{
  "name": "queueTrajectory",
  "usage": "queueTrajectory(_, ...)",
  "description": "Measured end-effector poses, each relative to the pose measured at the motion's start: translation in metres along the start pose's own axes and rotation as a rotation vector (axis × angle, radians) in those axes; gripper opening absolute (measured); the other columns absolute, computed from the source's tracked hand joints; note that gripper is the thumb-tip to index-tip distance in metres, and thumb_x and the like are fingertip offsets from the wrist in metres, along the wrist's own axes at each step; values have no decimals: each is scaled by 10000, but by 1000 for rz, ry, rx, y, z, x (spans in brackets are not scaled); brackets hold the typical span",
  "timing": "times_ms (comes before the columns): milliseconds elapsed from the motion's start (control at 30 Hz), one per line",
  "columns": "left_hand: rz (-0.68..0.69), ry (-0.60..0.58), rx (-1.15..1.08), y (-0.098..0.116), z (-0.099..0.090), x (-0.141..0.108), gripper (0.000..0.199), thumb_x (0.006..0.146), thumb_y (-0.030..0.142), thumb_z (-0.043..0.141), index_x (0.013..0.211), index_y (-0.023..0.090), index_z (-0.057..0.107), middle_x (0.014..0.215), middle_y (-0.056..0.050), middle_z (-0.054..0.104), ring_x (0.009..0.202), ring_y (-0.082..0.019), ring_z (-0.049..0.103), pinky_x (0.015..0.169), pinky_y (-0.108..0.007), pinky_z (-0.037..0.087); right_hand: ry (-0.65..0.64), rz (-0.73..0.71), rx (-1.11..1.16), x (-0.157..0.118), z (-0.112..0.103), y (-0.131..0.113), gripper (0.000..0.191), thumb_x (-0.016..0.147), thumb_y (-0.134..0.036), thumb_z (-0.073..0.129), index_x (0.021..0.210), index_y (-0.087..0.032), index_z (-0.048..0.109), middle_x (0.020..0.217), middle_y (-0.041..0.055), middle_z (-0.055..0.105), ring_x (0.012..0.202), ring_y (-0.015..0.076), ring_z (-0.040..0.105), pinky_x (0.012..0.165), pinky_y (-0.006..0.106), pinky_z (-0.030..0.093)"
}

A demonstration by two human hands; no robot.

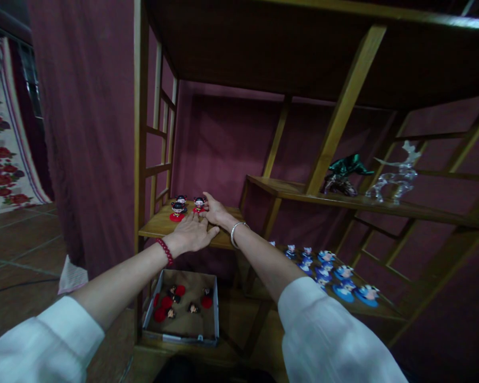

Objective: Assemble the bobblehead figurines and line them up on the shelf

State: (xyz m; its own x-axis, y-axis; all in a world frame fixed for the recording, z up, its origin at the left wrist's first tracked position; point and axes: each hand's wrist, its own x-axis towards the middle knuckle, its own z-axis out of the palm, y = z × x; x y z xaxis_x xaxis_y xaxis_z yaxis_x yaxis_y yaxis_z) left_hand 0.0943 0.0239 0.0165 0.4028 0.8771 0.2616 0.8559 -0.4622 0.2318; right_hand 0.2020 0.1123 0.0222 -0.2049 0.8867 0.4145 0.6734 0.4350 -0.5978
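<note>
On the wooden shelf at the left, three small black-haired figurines on red bases stand close together. My right hand (218, 214) reaches in from the right, its fingers around the side of the rightmost figurine (199, 203). Just in front of that base lies my left hand (189, 234), fingers stretched forward and thumb apart, holding nothing I can see. Left of the fingertips are the front figurine (178, 210) and another figurine (181, 200) partly hidden behind it. Below, a shallow cardboard box (216, 314) contains several similar figurines lying down.
Several blue and white figurines (345, 272) stand in rows on a lower shelf at the right. Above them, a clear deer ornament (397, 175) and a dark green ornament (347, 173) share a higher shelf. Wooden uprights (347, 106) divide the cabinet.
</note>
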Motion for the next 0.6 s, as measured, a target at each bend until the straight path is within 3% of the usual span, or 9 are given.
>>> queueTrajectory(267, -1, 11, 81, 2, 0, 0, 702, 818, 570, 199, 1243, 49, 404, 1338, -222, 347, 1269, -307, 262, 1017, -436, 207, -81, 130, -54, -6, -8, -13, 785, 666, -102, 635, 1344, -188, 249, 981, 37, 597, 892, 131, 549, 824, 244, 413)
queueTrajectory(600, 27, 12, 105, 1, 0, 2, 700, 826, 561, 184, 1233, 39, 411, 1323, -242, 357, 1260, -317, 277, 997, -456, 232, -62, 123, -24, -5, -7, -11, 770, 659, -80, 621, 1336, -189, 270, 959, 30, 604, 866, 123, 554, 814, 246, 419)
